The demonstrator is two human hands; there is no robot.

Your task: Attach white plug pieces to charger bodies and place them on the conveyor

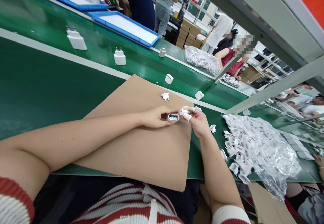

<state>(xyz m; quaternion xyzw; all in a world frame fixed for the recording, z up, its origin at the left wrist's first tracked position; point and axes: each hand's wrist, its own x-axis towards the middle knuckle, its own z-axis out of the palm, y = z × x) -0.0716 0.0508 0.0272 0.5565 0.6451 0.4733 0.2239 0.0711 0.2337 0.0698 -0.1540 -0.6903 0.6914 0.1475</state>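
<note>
My left hand (157, 116) grips a white charger housing (173, 117), its open end turned towards my right hand and dark parts showing inside. Between the fingertips of my right hand (198, 121) is a white plug cap with pins (185, 111), held just beside the housing. Some of those fingers wear white covers. Both hands are above a brown cardboard sheet (141, 146). Another plug cap (165, 96) lies on the cardboard, pins towards me. One more white plug piece (213, 129) rests on the green bench right of my wrist.
At right, a clear plastic bag (268, 149) spills many white plug caps. Along the green belt (141, 67) sit several white chargers (119, 57) and housings (169, 79). Beyond are blue trays (126, 26) and co-workers (136, 1). A metal frame post (273, 85) slants across the right.
</note>
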